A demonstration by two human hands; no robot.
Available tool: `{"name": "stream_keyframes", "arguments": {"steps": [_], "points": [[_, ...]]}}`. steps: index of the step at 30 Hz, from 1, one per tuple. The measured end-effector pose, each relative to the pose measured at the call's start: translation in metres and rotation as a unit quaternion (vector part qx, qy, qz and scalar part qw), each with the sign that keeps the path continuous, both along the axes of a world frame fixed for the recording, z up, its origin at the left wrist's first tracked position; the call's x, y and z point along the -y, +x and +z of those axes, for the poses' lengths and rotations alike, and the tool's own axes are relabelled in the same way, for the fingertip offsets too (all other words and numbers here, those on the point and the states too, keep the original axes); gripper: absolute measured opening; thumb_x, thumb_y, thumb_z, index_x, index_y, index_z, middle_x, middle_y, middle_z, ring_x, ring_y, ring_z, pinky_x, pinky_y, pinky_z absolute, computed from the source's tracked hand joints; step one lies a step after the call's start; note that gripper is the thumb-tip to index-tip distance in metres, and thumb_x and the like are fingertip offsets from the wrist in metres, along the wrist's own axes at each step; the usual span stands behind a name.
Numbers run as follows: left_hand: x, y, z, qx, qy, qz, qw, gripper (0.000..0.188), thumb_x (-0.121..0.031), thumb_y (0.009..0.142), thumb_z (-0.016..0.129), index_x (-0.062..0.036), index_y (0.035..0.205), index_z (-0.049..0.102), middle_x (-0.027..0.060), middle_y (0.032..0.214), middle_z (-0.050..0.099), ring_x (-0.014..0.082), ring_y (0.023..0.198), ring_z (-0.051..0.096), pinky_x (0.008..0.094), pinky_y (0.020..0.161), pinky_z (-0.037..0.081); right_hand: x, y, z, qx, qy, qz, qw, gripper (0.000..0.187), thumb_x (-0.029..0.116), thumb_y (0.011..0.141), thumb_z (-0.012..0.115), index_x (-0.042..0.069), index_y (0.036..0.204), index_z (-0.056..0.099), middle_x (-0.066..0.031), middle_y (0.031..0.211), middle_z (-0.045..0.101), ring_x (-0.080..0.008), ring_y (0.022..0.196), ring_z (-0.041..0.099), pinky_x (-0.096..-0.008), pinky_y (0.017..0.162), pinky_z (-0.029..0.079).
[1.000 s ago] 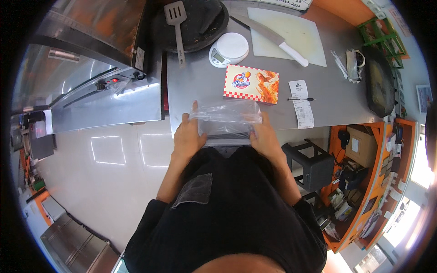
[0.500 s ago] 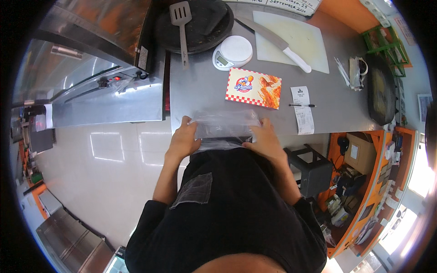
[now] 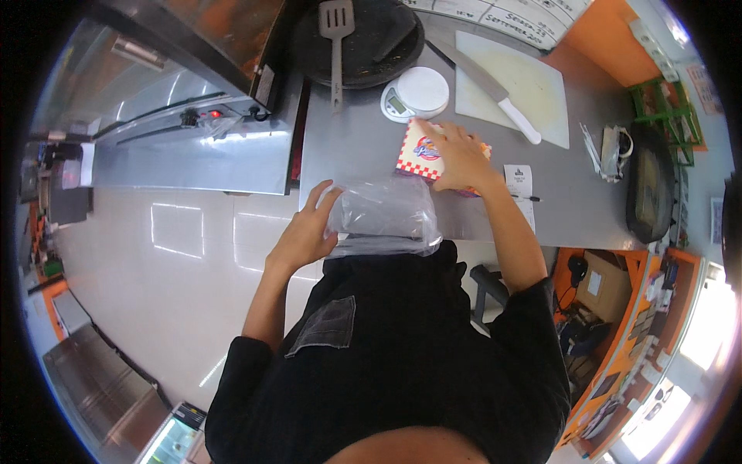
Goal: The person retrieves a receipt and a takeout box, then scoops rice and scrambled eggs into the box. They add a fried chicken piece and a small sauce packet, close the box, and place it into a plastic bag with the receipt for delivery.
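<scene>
My left hand (image 3: 303, 233) grips the left side of a clear plastic bag (image 3: 384, 210), fingers at its far edge and thumb at the near side. The bag spreads over the counter's front edge, just before my body. Farther right, my right hand (image 3: 466, 161) spans a small takeaway food box (image 3: 413, 155), cream with a red checkered border. Its fingers lie over the far side and the thumb along the near side. The hand hides much of the box's printed top. The box rests on the counter, close beyond the bag.
A white kitchen scale (image 3: 417, 93) stands beyond the box. Left of it, a slotted spatula (image 3: 337, 54) lies across a dark round pan (image 3: 363, 69). A knife (image 3: 487, 85) lies on a white cutting board (image 3: 545, 104). A receipt (image 3: 518, 179) with a pen sits at the right.
My right hand has let go of the bag's right side and moved forward onto the food box. My left hand stays on the bag. The whole view has shifted slightly.
</scene>
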State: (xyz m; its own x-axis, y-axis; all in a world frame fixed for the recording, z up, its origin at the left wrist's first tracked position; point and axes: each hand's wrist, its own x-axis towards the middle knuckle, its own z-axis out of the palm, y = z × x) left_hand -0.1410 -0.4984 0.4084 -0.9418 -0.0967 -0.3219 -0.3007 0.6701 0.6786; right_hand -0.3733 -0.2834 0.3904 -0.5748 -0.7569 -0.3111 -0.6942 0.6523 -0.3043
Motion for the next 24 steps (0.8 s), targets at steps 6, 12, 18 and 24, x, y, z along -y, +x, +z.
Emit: {"name": "stream_keyframes", "arguments": {"steps": [6, 12, 18, 24], "points": [[0.002, 0.003, -0.021, -0.028, -0.005, -0.016, 0.999, 0.076, -0.003, 0.069, 0.067, -0.004, 0.137, 0.033, 0.0283, 0.141, 0.032, 0.0473, 0.107, 0.055, 0.0461, 0.093, 0.046, -0.023, -0.004, 0.054, -0.003, -0.143, -0.043, 0.989, 0.119, 0.016, 0.045, 0.08, 0.023, 0.15, 0.024, -0.0199, 0.135, 0.041, -0.0365, 0.125, 0.041, -0.0473, 0.104, 0.034], [0.014, -0.002, -0.045, -0.099, -0.054, -0.067, 0.991, 0.075, -0.01, 0.071, 0.071, -0.0008, 0.137, 0.036, 0.0253, 0.138, 0.041, 0.0404, 0.116, 0.053, 0.0417, 0.098, 0.044, 0.008, 0.062, 0.093, 0.065, -0.378, 0.082, 0.92, 0.118, 0.018, 0.048, 0.082, 0.005, 0.148, 0.021, -0.023, 0.141, 0.034, -0.0385, 0.128, 0.037, -0.0455, 0.108, 0.029], [0.028, 0.023, -0.072, -0.011, 0.416, 0.119, 0.901, 0.063, -0.025, 0.075, 0.075, -0.0007, 0.128, 0.05, 0.0134, 0.125, 0.057, 0.0232, 0.117, 0.053, 0.0331, 0.1, 0.041, 0.048, 0.131, 0.013, 0.116, -0.384, 0.104, 0.91, 0.111, 0.021, 0.053, 0.081, 0.018, 0.149, 0.026, -0.0221, 0.132, 0.036, -0.042, 0.124, 0.036, -0.0528, 0.101, 0.029], [0.001, 0.003, -0.042, -0.11, 0.148, -0.031, 0.982, 0.078, -0.003, 0.065, 0.075, -0.0026, 0.136, 0.041, 0.0189, 0.138, 0.042, 0.0339, 0.132, 0.037, 0.0372, 0.11, 0.031, 0.017, 0.104, 0.001, -0.046, -0.224, 0.166, 0.959, 0.104, 0.021, 0.05, 0.083, 0.019, 0.144, 0.038, -0.02, 0.131, 0.037, -0.0394, 0.118, 0.041, -0.0499, 0.1, 0.031]]}}
